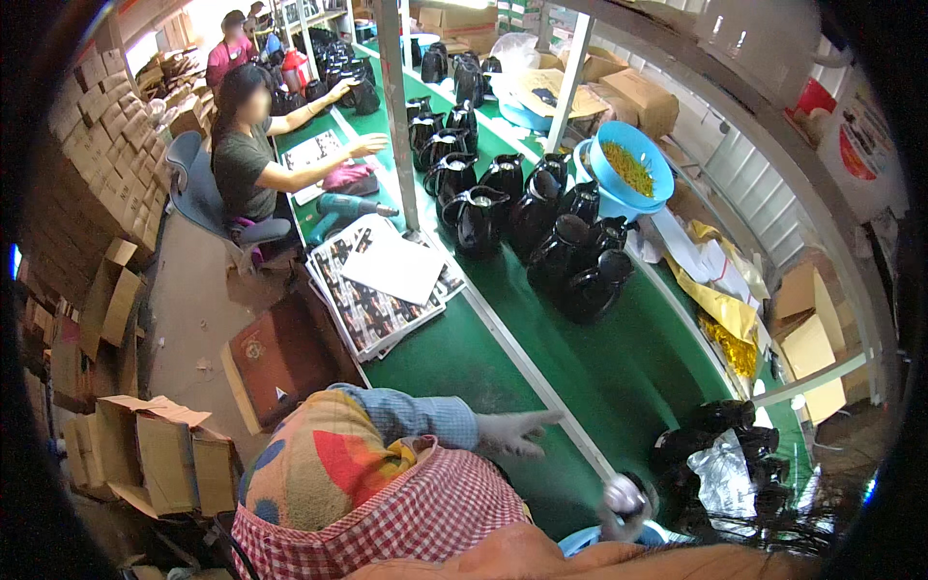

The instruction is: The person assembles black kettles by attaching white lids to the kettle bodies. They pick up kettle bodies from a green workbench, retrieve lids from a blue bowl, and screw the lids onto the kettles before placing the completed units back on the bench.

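My left hand [517,432], in a pale grey glove and a blue checked sleeve, reaches over the green worktop [454,362] with its fingers stretched out. It holds nothing, and its fingertips are at the pale rail running along the worktop. In my right hand [623,527], also gloved, is a rounded silver and black part [626,496]; blur hides its exact kind. That hand is above a light-blue basin [580,539] at the lower edge. To its right lie several black jugs [720,420] with a crumpled silver plastic bag [725,474].
Several glossy black jugs [478,220] stand farther up the worktop, left of a blue bowl [628,159] of yellow-green pieces. Printed sheets [377,290] are stacked beside a metal post [396,116]. A seated co-worker [253,155] reaches across the far left side. Open cartons [164,454] stand on the floor.
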`<state>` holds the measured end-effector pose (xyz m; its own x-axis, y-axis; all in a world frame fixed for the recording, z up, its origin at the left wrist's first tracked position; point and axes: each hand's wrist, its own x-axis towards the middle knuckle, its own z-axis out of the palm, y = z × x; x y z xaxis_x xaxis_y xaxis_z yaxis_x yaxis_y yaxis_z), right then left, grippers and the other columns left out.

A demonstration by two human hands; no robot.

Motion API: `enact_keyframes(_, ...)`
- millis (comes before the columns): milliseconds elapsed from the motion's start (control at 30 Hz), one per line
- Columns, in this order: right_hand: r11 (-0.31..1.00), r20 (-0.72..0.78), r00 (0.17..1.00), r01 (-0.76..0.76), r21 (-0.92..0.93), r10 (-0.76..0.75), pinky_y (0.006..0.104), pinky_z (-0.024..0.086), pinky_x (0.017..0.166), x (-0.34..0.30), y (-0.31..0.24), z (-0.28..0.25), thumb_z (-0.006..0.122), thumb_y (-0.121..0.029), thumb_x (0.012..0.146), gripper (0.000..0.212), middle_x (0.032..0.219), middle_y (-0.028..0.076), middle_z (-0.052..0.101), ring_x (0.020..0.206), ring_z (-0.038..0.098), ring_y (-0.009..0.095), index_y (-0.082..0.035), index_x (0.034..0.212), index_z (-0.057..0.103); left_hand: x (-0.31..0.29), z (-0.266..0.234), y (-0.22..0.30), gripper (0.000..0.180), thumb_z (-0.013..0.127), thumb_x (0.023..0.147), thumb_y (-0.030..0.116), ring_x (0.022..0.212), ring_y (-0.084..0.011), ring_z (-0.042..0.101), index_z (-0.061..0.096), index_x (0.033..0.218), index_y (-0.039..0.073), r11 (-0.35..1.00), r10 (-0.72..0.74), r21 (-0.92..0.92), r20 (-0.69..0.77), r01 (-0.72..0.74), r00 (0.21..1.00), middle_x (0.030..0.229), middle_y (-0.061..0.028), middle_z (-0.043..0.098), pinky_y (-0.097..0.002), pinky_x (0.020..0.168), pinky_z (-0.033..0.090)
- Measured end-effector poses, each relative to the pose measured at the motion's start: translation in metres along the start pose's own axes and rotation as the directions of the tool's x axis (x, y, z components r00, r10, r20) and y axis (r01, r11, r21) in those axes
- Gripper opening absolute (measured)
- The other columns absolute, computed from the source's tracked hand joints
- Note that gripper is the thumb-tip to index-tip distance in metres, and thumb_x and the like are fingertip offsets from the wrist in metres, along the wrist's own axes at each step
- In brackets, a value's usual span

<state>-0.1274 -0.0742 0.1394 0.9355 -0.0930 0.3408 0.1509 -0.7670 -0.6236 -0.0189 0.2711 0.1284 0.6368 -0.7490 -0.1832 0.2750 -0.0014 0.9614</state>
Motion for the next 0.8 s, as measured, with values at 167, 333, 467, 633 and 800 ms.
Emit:
enact_keyframes(167, 0.974, 0.204, 0.968, 0.106, 0.200, -0.147, 0.0476, 0.043, 0.108, 0.049, -0.104, 0.068, 0.092, -0.033, 0.065, 0.071, 0.138, 0.017, 0.050, 0.132, 0.046, 0.037, -0.015, 0.126, 0.062, 0.012, 0.031, 0.012, 0.110, 0.087, 0.079, 0.018, 0.145, -0.0244, 0.034, 0.014, 0.161, 0.010, 0.942, 0.097, -0.315, -0.084, -0.119, 0.992, 0.158, -0.0118, 0.035, -0.0397, 0.119, 0.031)
enact_keyframes(333, 0.958, 0.310, 0.918, 0.186, 0.217, -0.248, 0.0465, 0.044, 0.105, 0.088, -0.117, 0.103, 0.088, -0.017, 0.067, 0.064, 0.131, 0.017, 0.054, 0.126, 0.051, 0.037, -0.015, 0.124, 0.060, -0.003, -0.044, -0.002, 0.080, 0.090, 0.074, 0.015, 0.126, -0.0207, 0.055, 0.047, 0.141, 0.009, 0.969, -0.022, -0.246, -0.159, -0.018, 0.987, 0.136, -0.0084, 0.058, -0.0391, 0.109, 0.046)
enact_keyframes(467, 0.975, 0.234, 0.959, 0.118, 0.190, -0.161, 0.0474, 0.046, 0.103, 0.149, -0.079, 0.116, 0.082, -0.017, 0.075, 0.054, 0.126, 0.015, 0.060, 0.122, 0.053, 0.037, -0.012, 0.125, 0.061, -0.004, -0.133, 0.056, 0.075, 0.090, 0.073, 0.014, 0.119, -0.0246, 0.060, 0.051, 0.136, 0.008, 0.974, -0.113, -0.225, -0.449, 0.010, 0.887, 0.130, -0.0111, 0.060, -0.0418, 0.104, 0.052)
enact_keyframes(633, 0.958, 0.020, 0.959, 0.279, 0.072, -0.281, 0.0444, 0.044, 0.107, 0.305, -0.072, 0.121, 0.077, -0.014, 0.078, 0.050, 0.125, 0.015, 0.060, 0.123, 0.054, 0.036, -0.010, 0.125, 0.062, 0.060, -0.313, 0.091, 0.074, 0.087, 0.070, 0.002, 0.118, -0.0315, 0.061, 0.051, 0.135, 0.007, 0.621, 0.762, 0.686, -0.415, -0.379, 0.497, 0.127, -0.0169, 0.059, -0.0418, 0.103, 0.051)
enact_keyframes(800, 0.943, -0.062, 0.951, 0.308, 0.121, -0.303, 0.0429, 0.042, 0.110, 0.438, -0.073, 0.176, 0.076, -0.011, 0.078, 0.051, 0.126, 0.015, 0.059, 0.125, 0.052, 0.035, -0.017, 0.127, 0.063, 0.078, -0.417, 0.143, 0.071, 0.088, 0.072, 0.011, 0.120, -0.0363, 0.059, 0.055, 0.136, 0.010, 0.220, 0.903, 0.955, -0.277, 0.201, 0.328, 0.131, -0.0177, 0.057, -0.0430, 0.102, 0.051)
